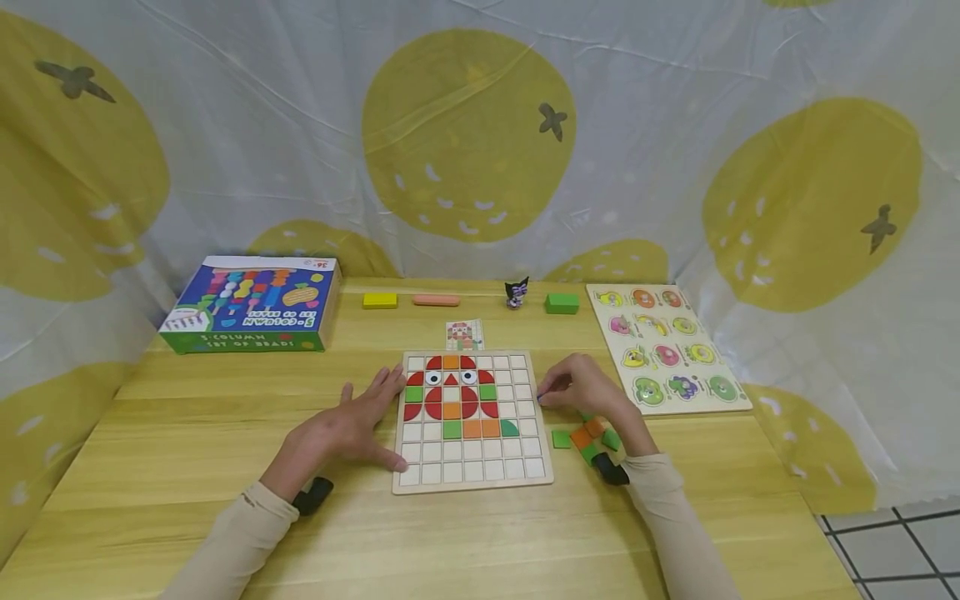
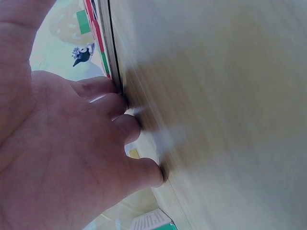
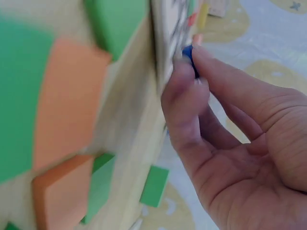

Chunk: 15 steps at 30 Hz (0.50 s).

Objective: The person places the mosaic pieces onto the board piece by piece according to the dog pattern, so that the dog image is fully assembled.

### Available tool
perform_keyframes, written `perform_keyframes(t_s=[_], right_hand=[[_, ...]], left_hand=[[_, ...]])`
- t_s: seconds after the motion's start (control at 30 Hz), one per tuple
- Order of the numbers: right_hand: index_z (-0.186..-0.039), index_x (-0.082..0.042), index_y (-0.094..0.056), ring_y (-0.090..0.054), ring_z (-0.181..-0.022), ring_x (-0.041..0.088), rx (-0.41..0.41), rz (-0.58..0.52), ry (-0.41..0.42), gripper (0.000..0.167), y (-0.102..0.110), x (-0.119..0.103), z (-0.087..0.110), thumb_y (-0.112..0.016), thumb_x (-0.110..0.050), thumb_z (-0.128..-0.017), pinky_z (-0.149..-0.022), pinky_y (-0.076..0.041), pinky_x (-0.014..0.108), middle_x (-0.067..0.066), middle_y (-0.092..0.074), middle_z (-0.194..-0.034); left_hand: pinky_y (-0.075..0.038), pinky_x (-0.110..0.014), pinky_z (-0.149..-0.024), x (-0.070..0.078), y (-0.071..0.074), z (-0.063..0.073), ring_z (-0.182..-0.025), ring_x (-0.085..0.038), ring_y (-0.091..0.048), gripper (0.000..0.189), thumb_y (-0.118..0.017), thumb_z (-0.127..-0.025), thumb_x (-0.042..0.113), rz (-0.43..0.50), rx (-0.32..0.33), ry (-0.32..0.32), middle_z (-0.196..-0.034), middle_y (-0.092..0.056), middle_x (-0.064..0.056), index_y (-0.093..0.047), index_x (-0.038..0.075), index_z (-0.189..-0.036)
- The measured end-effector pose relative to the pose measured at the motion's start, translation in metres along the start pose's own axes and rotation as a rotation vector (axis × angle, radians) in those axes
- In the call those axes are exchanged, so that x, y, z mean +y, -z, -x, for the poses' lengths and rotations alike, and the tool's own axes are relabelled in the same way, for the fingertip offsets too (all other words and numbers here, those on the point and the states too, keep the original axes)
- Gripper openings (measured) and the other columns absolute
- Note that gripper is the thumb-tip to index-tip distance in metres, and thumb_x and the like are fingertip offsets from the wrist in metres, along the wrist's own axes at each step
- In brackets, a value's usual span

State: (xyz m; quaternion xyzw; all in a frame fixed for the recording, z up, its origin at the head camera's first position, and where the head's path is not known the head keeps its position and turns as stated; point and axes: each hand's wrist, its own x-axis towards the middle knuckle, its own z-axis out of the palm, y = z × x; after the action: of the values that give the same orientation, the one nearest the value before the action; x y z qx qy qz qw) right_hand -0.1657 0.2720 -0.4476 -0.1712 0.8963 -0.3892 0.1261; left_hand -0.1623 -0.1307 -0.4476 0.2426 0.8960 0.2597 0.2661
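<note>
A square wooden grid board (image 1: 525,450) lies on the table, partly filled with red, orange and green tiles and two eye tiles that form a figure. My left hand (image 1: 345,429) rests along its left edge, fingers spread and thumb at the lower left corner. Beside the right edge, my right hand (image 1: 588,390) pinches a small blue tile (image 3: 188,53) between thumb and fingertips. Loose orange tiles (image 1: 587,433) and green tiles (image 1: 561,439) lie right of the board, below that hand. A small pattern card (image 1: 465,334) sits just behind the board.
At the back left stands a bead set box (image 1: 251,304). A yellow block (image 1: 380,301), a pink stick (image 1: 436,301), a small black and purple figurine (image 1: 516,292) and a green block (image 1: 562,303) line the back. A fruit puzzle board (image 1: 667,371) lies at right.
</note>
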Motion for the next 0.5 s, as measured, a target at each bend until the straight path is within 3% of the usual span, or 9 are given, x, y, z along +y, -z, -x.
perform_keyframes(t_s=[0.2, 0.5], right_hand=[[-0.094, 0.004, -0.083, -0.078, -0.07, 0.027, -0.108, -0.174, -0.056, 0.002, -0.005, -0.013, 0.002, -0.082, 0.004, -0.092, -0.068, -0.067, 0.038, 0.012, -0.08, -0.086], [-0.085, 0.002, -0.08, -0.075, -0.061, 0.023, -0.173, -0.186, -0.129, 0.007, -0.021, -0.023, -0.001, -0.083, 0.007, -0.09, -0.061, -0.066, 0.039, 0.01, -0.078, -0.077]], left_hand=[[0.01, -0.074, -0.126, 0.0, 0.0, -0.001, -0.167, -0.042, 0.005, 0.134, -0.095, -0.079, 0.052, -0.007, 0.001, 0.002, -0.182, 0.001, -0.015, -0.012, 0.006, -0.174], [0.01, -0.074, -0.125, 0.0, 0.0, -0.001, -0.167, -0.042, 0.005, 0.134, -0.095, -0.079, 0.051, -0.001, -0.003, 0.004, -0.182, 0.002, -0.016, -0.012, 0.005, -0.173]])
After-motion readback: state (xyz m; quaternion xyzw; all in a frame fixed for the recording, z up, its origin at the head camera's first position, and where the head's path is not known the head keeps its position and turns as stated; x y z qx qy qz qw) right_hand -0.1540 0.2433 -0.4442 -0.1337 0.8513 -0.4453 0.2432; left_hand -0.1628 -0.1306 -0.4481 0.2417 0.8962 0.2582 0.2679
